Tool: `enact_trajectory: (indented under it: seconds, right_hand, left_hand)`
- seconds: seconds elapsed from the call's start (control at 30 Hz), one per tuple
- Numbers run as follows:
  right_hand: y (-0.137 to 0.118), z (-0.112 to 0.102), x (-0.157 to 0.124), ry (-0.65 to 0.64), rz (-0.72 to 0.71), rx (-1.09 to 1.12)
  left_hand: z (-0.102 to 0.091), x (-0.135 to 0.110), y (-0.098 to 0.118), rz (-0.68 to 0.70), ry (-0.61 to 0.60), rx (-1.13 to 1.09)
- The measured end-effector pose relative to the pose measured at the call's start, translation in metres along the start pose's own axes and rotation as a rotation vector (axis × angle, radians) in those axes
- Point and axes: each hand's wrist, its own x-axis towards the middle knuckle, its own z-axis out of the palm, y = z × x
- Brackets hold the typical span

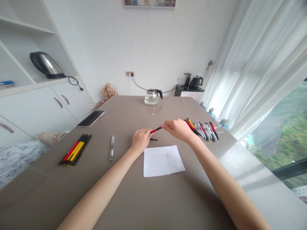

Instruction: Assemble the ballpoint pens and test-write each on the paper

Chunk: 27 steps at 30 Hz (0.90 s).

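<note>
A red pen with a black end is held between my two hands above the table. My left hand is closed around its red body. At the black end, the fingers of my right hand are pinched. Below the pen lies a small black pen cap, apart from both hands. A white sheet of paper with rows of small marks rests just nearer to me. Left of my left hand is a clear pen, lying by itself.
Red, yellow and black pens lie in a group on the left. Beside my right wrist is a row of several mixed pens. A phone lies at the left edge, and a glass pot stands at the back of the table.
</note>
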Motion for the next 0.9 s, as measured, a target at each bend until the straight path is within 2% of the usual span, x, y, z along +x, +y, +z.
enact_trajectory:
  seconds: [0.1, 0.2, 0.4, 0.47, 0.57, 0.67, 0.77, 0.9]
  right_hand:
    - [0.002, -0.005, 0.0, -0.039, -0.083, 0.094]
    - [0.001, -0.004, 0.0, -0.024, -0.125, 0.028]
    - [-0.005, 0.006, 0.002, -0.014, -0.017, -0.186]
    - [-0.003, 0.004, 0.002, -0.034, -0.017, -0.127]
    - [0.0, -0.001, 0.001, -0.059, -0.097, -0.008]
    - [-0.001, -0.002, 0.001, -0.045, -0.135, -0.051]
    - [-0.005, 0.005, 0.002, -0.009, -0.076, -0.166]
    - [-0.01, 0.019, 0.005, -0.04, 0.157, -0.158]
  left_hand:
    - [0.0, 0.0, 0.0, -0.004, 0.007, 0.007]
    - [0.0, 0.0, 0.0, 0.001, 0.001, 0.012]
    - [0.0, 0.0, 0.0, 0.005, -0.012, 0.016]
    - [-0.001, 0.0, 0.001, -0.002, -0.008, 0.019]
    - [-0.001, 0.0, 0.002, -0.004, -0.003, 0.021]
    - [-0.001, 0.0, 0.002, -0.001, -0.003, 0.027]
    - [-0.001, 0.0, 0.002, -0.002, -0.002, 0.048]
    - [0.0, -0.001, 0.001, -0.008, -0.002, 0.065]
